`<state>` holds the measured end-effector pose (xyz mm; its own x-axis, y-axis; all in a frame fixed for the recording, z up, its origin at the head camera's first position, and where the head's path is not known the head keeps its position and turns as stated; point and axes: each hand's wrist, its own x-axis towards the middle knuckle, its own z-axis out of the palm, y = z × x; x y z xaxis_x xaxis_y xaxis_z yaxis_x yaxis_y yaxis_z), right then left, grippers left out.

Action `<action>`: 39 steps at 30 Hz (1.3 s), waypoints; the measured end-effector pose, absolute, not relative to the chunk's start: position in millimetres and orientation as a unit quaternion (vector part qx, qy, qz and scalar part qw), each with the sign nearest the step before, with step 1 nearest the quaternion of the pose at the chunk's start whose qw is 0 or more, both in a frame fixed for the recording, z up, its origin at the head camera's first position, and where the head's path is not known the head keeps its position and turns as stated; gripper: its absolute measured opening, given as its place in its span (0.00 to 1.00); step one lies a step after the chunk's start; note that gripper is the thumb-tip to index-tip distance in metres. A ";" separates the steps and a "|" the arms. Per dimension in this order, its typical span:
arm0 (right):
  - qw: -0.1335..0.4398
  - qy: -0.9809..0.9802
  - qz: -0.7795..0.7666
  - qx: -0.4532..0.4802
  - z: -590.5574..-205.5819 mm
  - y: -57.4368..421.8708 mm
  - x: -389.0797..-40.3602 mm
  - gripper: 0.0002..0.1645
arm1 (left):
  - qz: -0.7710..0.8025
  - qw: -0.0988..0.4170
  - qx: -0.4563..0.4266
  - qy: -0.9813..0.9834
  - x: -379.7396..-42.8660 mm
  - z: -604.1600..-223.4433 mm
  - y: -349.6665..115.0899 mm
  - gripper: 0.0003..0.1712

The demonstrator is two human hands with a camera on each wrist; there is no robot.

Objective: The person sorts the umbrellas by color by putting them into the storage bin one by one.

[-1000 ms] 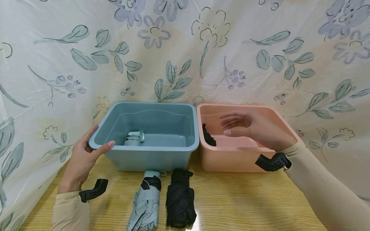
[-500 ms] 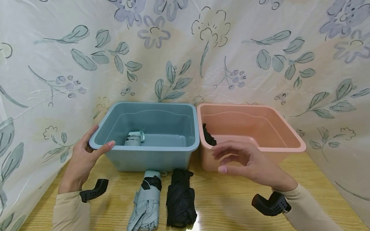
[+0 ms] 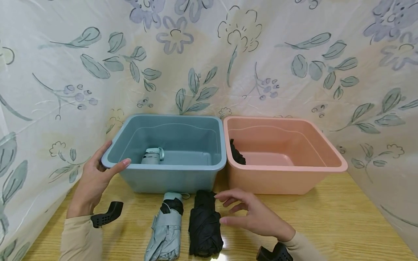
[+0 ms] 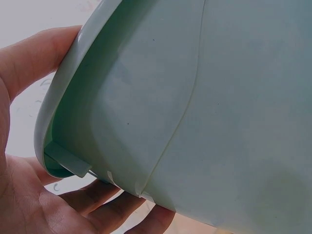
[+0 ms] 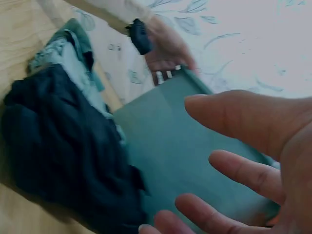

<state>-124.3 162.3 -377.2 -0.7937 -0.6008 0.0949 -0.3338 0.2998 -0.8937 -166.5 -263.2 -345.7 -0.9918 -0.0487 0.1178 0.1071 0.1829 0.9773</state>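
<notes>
My left hand grips the left front corner of the blue plastic bin, its thumb over the rim; in the left wrist view the fingers lie along the outer wall. Just right of a folded black umbrella, my right hand holds nothing, fingers spread and slightly bent. That umbrella lies on the table before the bins, beside a folded grey-blue umbrella. Inside the blue bin is a light blue cylindrical object with a loop, partly hidden by the front wall. The right wrist view is blurred.
A pink bin stands against the blue one on the right. It holds a black, partly hidden object at its left end. Behind both bins hangs a floral sheet. The table is wood-patterned.
My right hand has moved from above the pink bin, forward of its front wall and down left to beside the black umbrella. The left hand stays on the blue bin.
</notes>
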 end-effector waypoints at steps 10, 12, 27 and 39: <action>0.168 0.807 -0.505 -0.255 -398.1 133.9 -122.8 0.34 | -0.645 0.059 -0.022 -0.761 -167.4 -346.0 -262.5 0.54; 0.166 0.817 -0.494 -0.246 -399.6 129.0 -123.0 0.35 | -0.643 0.059 -0.022 -0.763 -167.8 -346.2 -262.5 0.54; 0.167 0.869 -0.416 -0.210 -409.0 104.2 -127.5 0.47 | -0.643 0.069 -0.026 -0.762 -169.3 -347.9 -261.3 0.53; 0.199 0.857 -0.407 -0.247 -407.9 100.3 -128.5 0.48 | -0.655 0.071 -0.026 -0.752 -168.2 -347.2 -263.5 0.53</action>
<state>-128.5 100.3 -407.9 -0.7996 -0.5840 -0.1398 -0.2610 0.5476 -0.7950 -168.2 -263.5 -347.2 -0.9884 -0.0545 0.1415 0.1327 0.1412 0.9811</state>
